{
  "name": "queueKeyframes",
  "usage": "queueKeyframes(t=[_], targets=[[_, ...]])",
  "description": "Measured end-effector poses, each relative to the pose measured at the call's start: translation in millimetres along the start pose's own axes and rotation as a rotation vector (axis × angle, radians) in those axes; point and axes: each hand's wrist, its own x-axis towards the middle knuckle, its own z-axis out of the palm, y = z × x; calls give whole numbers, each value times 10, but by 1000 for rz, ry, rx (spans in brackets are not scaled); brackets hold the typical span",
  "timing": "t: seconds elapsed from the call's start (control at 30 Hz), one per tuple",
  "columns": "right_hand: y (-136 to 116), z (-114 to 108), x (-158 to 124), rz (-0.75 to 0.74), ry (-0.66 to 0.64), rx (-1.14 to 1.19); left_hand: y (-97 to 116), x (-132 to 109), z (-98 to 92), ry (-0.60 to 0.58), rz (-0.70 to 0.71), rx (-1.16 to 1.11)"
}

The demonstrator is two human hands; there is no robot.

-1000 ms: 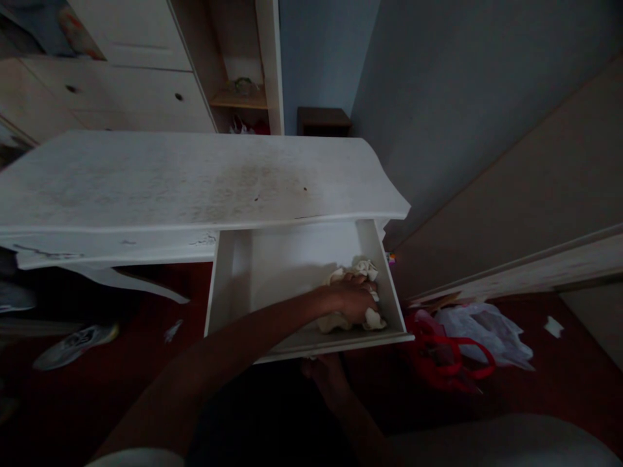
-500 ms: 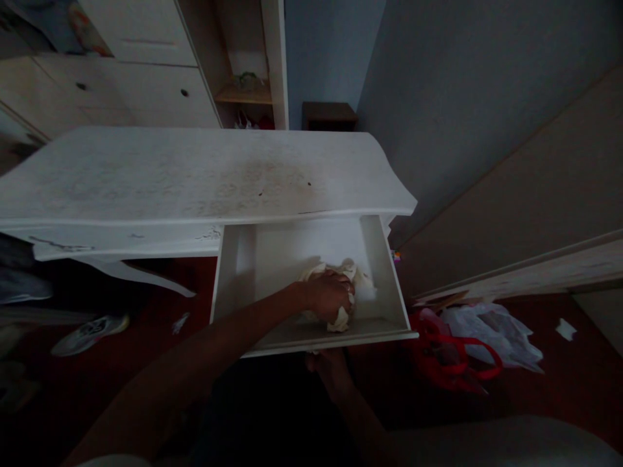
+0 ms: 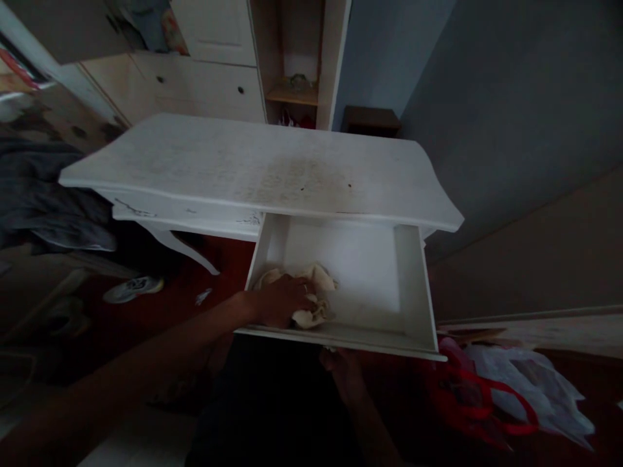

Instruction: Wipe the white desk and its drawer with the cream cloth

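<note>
A white drawer (image 3: 370, 272) is pulled out from the white dressing table (image 3: 204, 149). Inside it, at the left end, my left hand (image 3: 285, 299) presses a crumpled cream cloth (image 3: 311, 311) on the drawer's floor, fingers closed over it. Part of the cloth lies hidden beneath the hand. Below the drawer's front edge, my right hand (image 3: 343, 371) is curled at the middle of the front, around a small pale part that looks like the drawer handle. The fingers there are dark and partly covered.
Greyish smudges and two small dark specks mark the tabletop. On the red floor at right lie a red bag (image 3: 479, 402) and a white plastic bag (image 3: 530, 383). A shoe (image 3: 131, 290) and dark clothes (image 3: 53, 194) are at left. A white cabinet (image 3: 209, 84) stands behind.
My left hand has swept the cloth from the right part of the drawer to its left end. The right hand stays at the drawer front. The view has turned somewhat left.
</note>
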Motion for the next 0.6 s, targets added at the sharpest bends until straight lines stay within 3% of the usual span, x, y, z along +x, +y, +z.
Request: queueKeyframes(t=[0.13,0.27,0.43,0.6], targets=[[-29,19,-25,-28,6,-32,-68,-190,48,84,-97,97],[-26,9,-24,-26,8,-67,-42,-214,49,159,-281,202],[1,-33,-12,-31,19,-64,-112,36,-76,273,-537,240],[38,-72,-10,-68,38,-52,-330,299,-283,347,-687,240]])
